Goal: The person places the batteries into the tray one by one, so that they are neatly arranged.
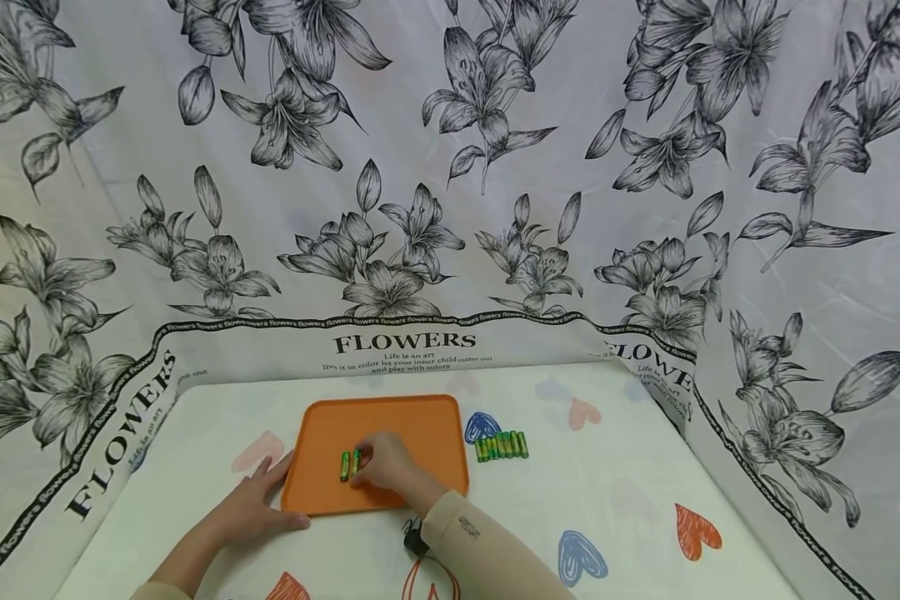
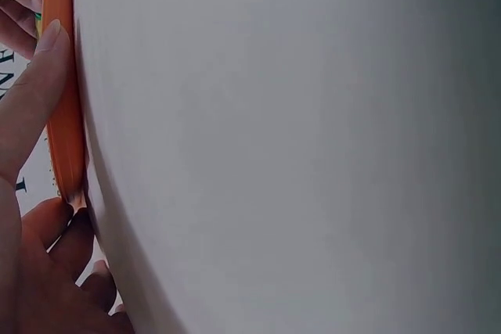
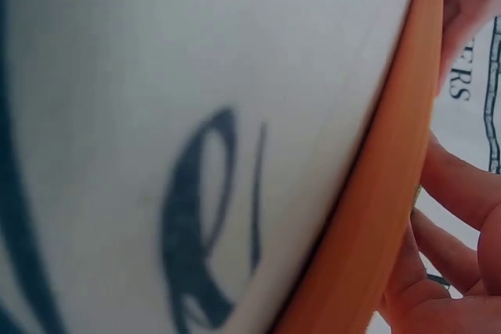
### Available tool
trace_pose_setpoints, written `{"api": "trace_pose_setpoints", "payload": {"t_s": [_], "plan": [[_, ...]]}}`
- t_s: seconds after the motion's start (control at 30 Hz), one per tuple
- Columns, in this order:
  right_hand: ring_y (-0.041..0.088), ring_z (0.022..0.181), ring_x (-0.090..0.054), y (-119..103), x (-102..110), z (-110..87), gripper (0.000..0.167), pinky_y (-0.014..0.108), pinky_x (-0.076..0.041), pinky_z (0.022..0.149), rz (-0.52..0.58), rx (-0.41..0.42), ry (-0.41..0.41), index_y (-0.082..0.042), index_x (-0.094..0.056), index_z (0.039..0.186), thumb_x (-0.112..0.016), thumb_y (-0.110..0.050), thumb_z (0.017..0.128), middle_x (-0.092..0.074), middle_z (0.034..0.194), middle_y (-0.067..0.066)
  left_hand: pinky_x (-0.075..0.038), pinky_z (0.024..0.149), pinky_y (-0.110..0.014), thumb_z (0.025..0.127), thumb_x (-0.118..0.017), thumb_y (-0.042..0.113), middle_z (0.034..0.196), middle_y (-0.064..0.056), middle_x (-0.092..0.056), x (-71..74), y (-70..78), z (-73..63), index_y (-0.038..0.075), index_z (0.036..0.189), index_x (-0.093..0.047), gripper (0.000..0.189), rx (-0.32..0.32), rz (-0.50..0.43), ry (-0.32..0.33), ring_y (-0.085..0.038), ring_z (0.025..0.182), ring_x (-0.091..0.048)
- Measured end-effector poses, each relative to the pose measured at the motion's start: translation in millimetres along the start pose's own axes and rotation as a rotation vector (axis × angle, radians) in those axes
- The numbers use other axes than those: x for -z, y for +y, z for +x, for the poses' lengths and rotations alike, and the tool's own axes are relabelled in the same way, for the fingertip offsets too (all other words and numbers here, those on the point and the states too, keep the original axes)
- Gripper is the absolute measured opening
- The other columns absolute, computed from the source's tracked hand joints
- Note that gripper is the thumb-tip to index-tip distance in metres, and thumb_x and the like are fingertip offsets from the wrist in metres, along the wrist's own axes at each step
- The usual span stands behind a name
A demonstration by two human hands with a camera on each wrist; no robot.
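Note:
An orange tray lies flat on the cloth. My left hand is at its front left corner, thumb by the front edge and the other fingers along the left side. In the left wrist view that thumb touches the tray's rim. Over the tray, my right hand pinches a green battery, partly covered by the fingers. Just left of it, another green battery stands or lies lengthwise on the tray. In the right wrist view the right fingers mostly hide the battery behind the rim.
Right of the tray, several green batteries form a side-by-side row on the white cloth, which is printed with hearts. A small black object shows beside the right sleeve. Flower-printed fabric surrounds the table at the back and sides.

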State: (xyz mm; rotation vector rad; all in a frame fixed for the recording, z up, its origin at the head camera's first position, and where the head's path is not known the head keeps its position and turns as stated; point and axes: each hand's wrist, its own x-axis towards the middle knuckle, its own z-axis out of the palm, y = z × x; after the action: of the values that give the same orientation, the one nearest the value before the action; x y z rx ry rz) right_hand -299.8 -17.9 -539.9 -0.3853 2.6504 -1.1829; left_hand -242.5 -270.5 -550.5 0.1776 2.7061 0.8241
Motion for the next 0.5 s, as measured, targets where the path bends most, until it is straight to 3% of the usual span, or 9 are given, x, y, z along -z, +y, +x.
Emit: {"api": "trace_pose_setpoints", "payload": {"t_s": [0.5], "plan": [[0.001, 0.073, -0.051, -0.8, -8.1, 8.0, 0.057, 0.016, -0.050, 0.076, -0.094, -0.003, 0.025, -0.007, -0.075, 0.117, -0.097, -0.016, 0.065, -0.064, 0.082, -0.008, -0.022, 0.099, -0.086, 0.074, -0.082, 0.060, 0.161, -0.039, -0.005, 1.3, 1.1, 1.3, 0.012, 0.163, -0.016, 0.120, 0.003, 0.008, -0.008, -0.078, 0.133, -0.008]]}}
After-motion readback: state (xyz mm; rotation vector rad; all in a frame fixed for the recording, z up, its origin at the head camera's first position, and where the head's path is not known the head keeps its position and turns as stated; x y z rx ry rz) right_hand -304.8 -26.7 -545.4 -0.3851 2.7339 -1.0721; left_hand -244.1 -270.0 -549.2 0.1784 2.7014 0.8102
